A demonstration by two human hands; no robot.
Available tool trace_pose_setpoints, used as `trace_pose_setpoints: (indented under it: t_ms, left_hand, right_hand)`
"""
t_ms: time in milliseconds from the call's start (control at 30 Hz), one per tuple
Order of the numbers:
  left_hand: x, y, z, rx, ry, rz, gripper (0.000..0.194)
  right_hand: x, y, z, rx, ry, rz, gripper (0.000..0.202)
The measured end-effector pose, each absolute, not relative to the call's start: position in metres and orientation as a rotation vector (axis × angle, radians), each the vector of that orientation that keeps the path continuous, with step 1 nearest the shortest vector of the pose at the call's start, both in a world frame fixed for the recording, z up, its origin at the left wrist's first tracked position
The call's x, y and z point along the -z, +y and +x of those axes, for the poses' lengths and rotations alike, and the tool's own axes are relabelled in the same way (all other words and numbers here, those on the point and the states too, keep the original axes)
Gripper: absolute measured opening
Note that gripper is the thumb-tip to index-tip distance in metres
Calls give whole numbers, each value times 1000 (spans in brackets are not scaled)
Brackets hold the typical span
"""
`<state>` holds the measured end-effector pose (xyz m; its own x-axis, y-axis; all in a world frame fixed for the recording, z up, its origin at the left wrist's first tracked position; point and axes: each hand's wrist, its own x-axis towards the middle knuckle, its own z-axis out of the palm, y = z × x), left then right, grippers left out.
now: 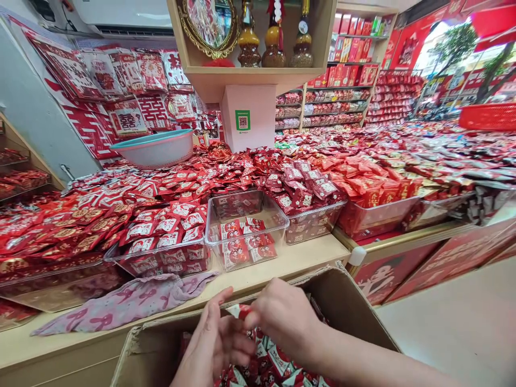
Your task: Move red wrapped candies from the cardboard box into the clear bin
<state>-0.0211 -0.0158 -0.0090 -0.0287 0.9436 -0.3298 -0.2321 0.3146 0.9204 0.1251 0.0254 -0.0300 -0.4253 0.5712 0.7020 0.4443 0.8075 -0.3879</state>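
Observation:
Over the cardboard box (360,306), my right hand (284,317) pinches a small red and white packet (244,310). Beside it on the left is my left hand (220,338), its fingers apart and curved toward the packet; nothing shows in its palm. Many red, white and green packets (278,360) lie in the box below both hands. On the counter just beyond the box stands a clear plastic bin (248,231) with a few rows of similar packets at its front and bottom.
Full bins of red packets flank the clear bin, such as the left one (161,252) and the maroon one (314,223). A pink patterned cloth (124,303) lies on the counter's front edge. A pale basin (155,149) rests on the packets behind, near a pillar (250,118).

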Motion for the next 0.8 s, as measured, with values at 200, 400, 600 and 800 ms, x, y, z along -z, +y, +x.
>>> trace_pose_setpoints:
  t_ms: [200, 400, 600, 800]
  left_hand:
    - [10, -16, -24, -1175, 964, 769, 79]
    - [19, -20, -28, -1020, 921, 974, 82]
    - [25, -23, -24, -913, 1018, 1039, 81]
    - [28, -24, -17, -979, 1114, 1104, 72]
  right_hand:
    - [26, 12, 119, -190, -2158, -458, 15]
    - [17, 28, 122, -920, -1939, -874, 25]
    - [17, 29, 121, -1203, -1775, -1043, 18]
    - [26, 29, 121, -1144, -1641, -1089, 22]
